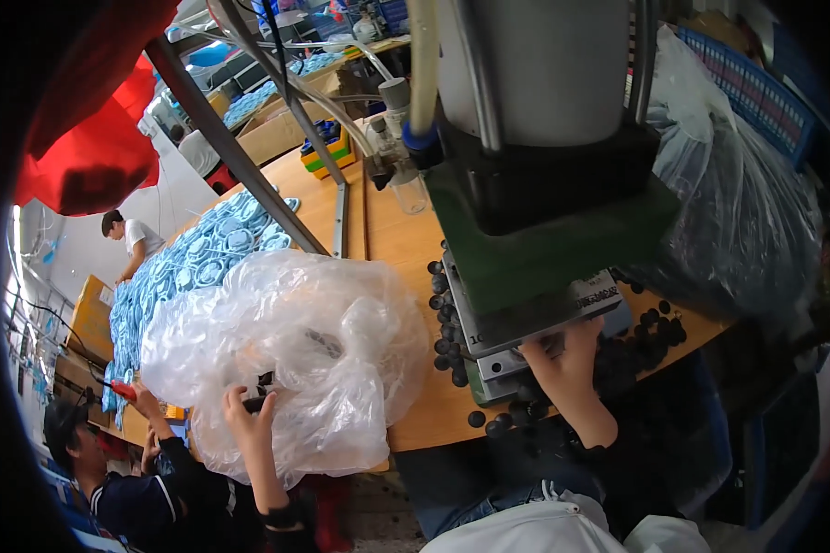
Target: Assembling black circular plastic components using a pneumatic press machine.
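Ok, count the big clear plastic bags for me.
2. The first bag sits on the wooden table, beside the left hand; the second bag is right of the machine. Others may be hidden behind the machine.

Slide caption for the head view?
Left hand holding a dark part at a clear plastic bag, right hand at a press.

Press (553, 230) above R fingers (538, 358), prob. tight
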The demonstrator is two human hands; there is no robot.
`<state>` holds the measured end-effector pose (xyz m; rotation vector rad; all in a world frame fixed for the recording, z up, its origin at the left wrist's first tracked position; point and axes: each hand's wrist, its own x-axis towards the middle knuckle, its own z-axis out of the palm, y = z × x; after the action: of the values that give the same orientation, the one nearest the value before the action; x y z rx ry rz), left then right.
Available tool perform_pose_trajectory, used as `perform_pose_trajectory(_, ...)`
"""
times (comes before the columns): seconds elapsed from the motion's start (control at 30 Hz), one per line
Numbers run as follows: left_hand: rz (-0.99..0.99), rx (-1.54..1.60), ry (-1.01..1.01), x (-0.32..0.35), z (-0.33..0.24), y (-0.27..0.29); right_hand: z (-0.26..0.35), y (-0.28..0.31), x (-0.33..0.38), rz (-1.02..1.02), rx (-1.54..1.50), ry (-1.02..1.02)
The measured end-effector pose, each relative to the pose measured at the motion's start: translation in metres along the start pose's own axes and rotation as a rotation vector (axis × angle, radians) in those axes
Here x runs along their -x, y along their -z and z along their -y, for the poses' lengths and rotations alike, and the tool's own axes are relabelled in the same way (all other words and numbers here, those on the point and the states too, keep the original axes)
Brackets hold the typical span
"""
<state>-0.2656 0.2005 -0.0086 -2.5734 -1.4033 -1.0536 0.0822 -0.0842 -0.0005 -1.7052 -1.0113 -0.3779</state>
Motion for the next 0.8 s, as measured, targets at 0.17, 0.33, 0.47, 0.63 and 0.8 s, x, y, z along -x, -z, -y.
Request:
perform_pose_trajectory(0.17, 0.182, 0.948, 0.142, 0.039, -0.115, 0.006, -0.001, 0.000, 0.016, 0.046, 0.111, -0.093)
perform_pose_trajectory(0.33, 0.450, 1.551, 0.154, 0.058, -0.251, -0.041, -0.019, 0.011, 0.040, -0.034, 0.198, -0.056)
perform_pose_trajectory(0.47, 0.389, 1.319, 0.037, 0.065, -0.288, -0.076, -0.026, 0.074, 0.065, -0.122, 0.299, -0.154)
perform_pose_trajectory(0.63, 0.406, 1.142, -0.031, 0.056, -0.314, -0.083, -0.074, 0.144, 0.152, -0.200, 0.327, -0.497)
perform_pose_trajectory(0.8, 0.414, 1.124, -0.073, 0.052, -0.325, -0.074, -0.096, 0.165, 0.214, 0.330, 0.759, -0.805)
